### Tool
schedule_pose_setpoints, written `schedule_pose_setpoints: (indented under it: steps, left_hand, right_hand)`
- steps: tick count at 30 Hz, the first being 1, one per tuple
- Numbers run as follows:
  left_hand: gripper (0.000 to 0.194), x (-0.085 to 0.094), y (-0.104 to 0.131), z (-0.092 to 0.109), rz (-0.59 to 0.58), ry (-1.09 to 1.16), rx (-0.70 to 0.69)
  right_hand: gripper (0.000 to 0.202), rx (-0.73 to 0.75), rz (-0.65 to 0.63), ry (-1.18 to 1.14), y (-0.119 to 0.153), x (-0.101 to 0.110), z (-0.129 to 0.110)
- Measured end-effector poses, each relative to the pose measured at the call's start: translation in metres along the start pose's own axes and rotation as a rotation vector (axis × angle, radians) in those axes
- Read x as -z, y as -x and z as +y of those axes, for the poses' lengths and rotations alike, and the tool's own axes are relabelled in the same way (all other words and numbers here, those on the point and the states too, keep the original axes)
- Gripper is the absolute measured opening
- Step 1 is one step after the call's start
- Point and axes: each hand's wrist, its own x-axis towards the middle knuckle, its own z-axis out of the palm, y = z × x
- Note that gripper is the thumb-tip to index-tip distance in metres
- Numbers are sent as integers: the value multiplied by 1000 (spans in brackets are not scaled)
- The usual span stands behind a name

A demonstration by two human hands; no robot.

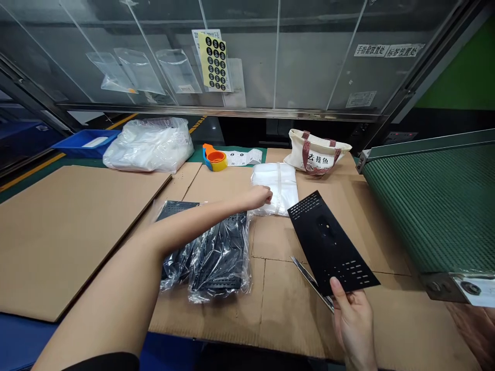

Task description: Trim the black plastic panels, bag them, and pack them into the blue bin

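My left hand (259,198) reaches across to the left part of a banded stack of clear plastic bags (286,180). Its fingers are curled closed, and whether a bag is pinched in them is hidden. My right hand (352,314) grips a flat black metal panel (325,232) by its near edge, thumb on top. Slots run along both ends of the panel, which is held tilted. Partly under it lies a slim metal cutter or knife (304,272). Beneath my left forearm, black slotted panels in clear bags (222,252) lie on the cardboard, partly covered by the arm.
A green conveyor belt (436,201) runs along the right. Large cardboard sheets (77,221) cover the left. At the back are a blue tray (83,147), a bulky plastic bag (149,144), a label-tape dispenser (214,158) and a cloth tote (317,152). A clear panel with stickers (213,64) stands behind.
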Motion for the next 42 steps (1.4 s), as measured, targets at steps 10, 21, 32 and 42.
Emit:
schedule_pose_setpoints:
  steps: [10, 21, 32, 42]
  left_hand:
    - [8, -14, -8, -12, -61, 133, 24]
    - [14, -14, -5, -13, 0, 226, 118]
    - [18, -13, -14, -18, 248, 819, 386]
    - [17, 11, 5, -3, 499, 1030, 437]
  right_hand:
    - [52, 120, -95, 253, -11, -37, -1]
    - [56, 242, -125, 384, -18, -50, 18]
    - [62, 202, -163, 446, -22, -56, 27]
    - [57, 103, -92, 215, -18, -50, 19]
